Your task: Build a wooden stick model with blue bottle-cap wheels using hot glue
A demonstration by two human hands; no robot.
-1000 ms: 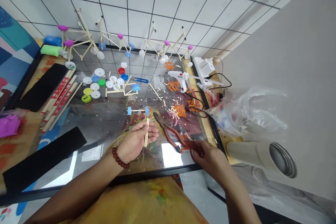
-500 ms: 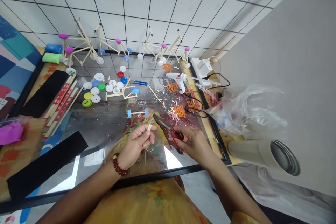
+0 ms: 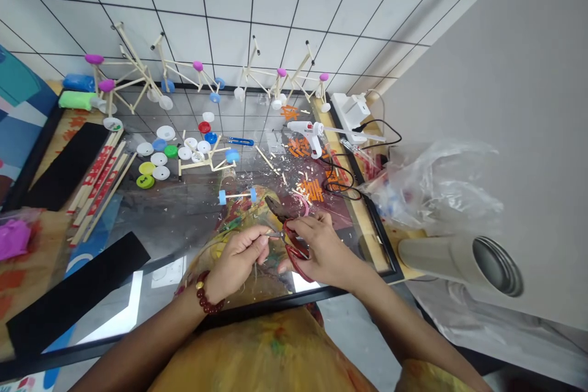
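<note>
In the head view my left hand (image 3: 243, 254) is closed in a pinch on a short wooden stick, mostly hidden by the fingers now. My right hand (image 3: 324, 251) grips red-handled scissors (image 3: 293, 244), whose blades are spread apart. One blade reaches up and left over the table; the other lies at my left fingertips. Just beyond stands a small axle with blue bottle-cap wheels (image 3: 237, 196). Farther back lies a partly built stick frame (image 3: 202, 164) with a blue cap on it.
Plastic bottle caps (image 3: 160, 159) and a blue utility knife (image 3: 239, 141) lie behind. Wood scraps surround a glue gun (image 3: 310, 135) with its cord. Stick models (image 3: 138, 70) stand along the wall. Wooden sticks (image 3: 98, 180) and black strips (image 3: 78, 294) are left; a cup (image 3: 459, 260) lies right.
The scissors have opened and turned, bringing one blade to my left fingertips. My right hand has moved slightly left, and the whole view has shifted a little.
</note>
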